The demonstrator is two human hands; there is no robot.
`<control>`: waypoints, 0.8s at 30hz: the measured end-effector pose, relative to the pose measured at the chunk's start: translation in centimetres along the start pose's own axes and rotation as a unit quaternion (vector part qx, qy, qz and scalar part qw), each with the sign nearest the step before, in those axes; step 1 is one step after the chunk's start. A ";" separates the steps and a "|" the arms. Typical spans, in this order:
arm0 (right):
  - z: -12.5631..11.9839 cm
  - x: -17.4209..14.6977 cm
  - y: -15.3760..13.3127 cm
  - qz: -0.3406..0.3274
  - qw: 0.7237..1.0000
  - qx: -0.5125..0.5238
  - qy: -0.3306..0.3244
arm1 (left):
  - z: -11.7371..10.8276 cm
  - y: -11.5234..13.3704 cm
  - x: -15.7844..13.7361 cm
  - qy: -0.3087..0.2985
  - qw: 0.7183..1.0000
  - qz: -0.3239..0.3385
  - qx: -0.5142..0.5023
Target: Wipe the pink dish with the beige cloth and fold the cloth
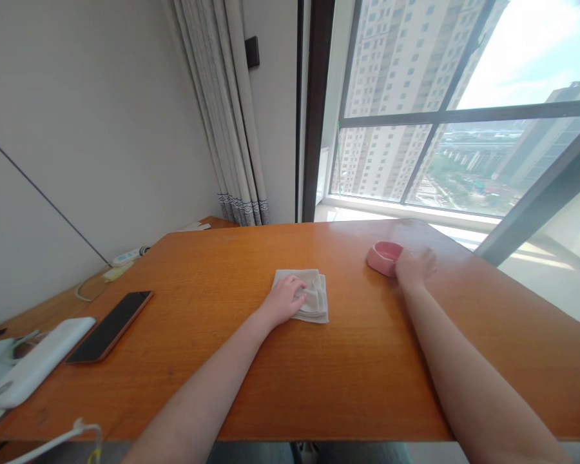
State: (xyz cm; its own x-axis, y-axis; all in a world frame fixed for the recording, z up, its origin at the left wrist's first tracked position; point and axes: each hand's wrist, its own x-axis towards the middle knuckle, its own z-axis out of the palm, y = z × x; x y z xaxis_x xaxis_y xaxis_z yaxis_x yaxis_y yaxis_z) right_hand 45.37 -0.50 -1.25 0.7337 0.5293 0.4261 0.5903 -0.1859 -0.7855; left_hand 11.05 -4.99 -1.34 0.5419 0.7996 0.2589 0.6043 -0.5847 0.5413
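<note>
A folded light grey cloth [315, 298] lies near the middle of the wooden table. My left hand [284, 301] rests on its left part, palm down, with the fingers somewhat apart. Farther right stands a pink bowl [383, 259], low and thick-walled. My right hand [414, 265] is just beside the bowl's right side and overlaps its edge in view; whether they touch I cannot tell. Its fingers point away to the right, outstretched and blurred by motion.
On the left of the wooden table [212, 277] lie a dark-screened phone [111, 327] and a long white device [41, 362]. A power strip [128, 256] and cables are by the wall. Behind are a curtain [227, 109] and a large window [391, 116].
</note>
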 end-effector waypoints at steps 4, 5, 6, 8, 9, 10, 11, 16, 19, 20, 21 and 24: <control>-0.2 -4.2 -5.5 -0.233 0.970 0.033 -0.063 | 0.1 0.2 0.0 -0.005 1.000 0.006 0.004; 0.0 -5.8 -6.9 -0.276 0.950 0.057 -0.135 | 0.2 0.3 0.0 -0.005 1.000 0.015 0.003; 0.2 -7.7 -8.2 -0.316 0.920 0.068 -0.220 | 0.2 0.3 0.0 -0.004 1.000 0.022 -0.002; 0.6 -11.7 -9.9 -0.380 0.859 0.047 -0.341 | 0.1 0.1 0.1 0.027 0.999 0.013 -0.023; 0.7 -13.6 -10.4 -0.393 0.838 0.034 -0.377 | 0.0 -0.1 0.1 0.061 0.997 -0.007 -0.038; 0.8 -15.3 -10.7 -0.398 0.821 0.028 -0.409 | -0.1 -0.3 0.2 0.103 0.993 -0.032 -0.054; 0.9 -16.7 -10.8 -0.400 0.806 0.022 -0.436 | -0.3 -0.7 0.3 0.147 0.985 -0.057 -0.068; 1.1 -18.2 -10.3 -0.393 0.797 0.005 -0.459 | -1.1 -1.7 0.7 0.187 0.974 -0.102 -0.072; 1.7 -16.1 -9.9 -0.343 0.848 0.018 -0.404 | -0.9 -0.8 0.5 0.104 0.991 -0.052 -0.064; 1.9 -15.3 -9.7 -0.323 0.866 0.010 -0.383 | -0.8 -0.3 0.4 0.068 0.995 -0.020 -0.064; 2.2 -14.7 -9.4 -0.303 0.879 -0.003 -0.368 | -0.6 0.1 0.3 0.032 0.997 0.012 -0.063; 3.0 -13.3 -8.4 -0.250 0.889 -0.023 -0.382 | -0.2 1.0 -0.1 -0.040 0.996 0.072 -0.029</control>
State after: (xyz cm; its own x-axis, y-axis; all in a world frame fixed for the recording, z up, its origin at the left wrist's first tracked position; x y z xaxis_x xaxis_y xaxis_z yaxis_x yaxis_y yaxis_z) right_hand 29.63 -3.48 -1.67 -0.0575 0.9601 0.2737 0.8047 0.2068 -0.5565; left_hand 11.54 -5.63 -0.66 0.6666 0.6935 0.2731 0.4840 -0.6815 0.5489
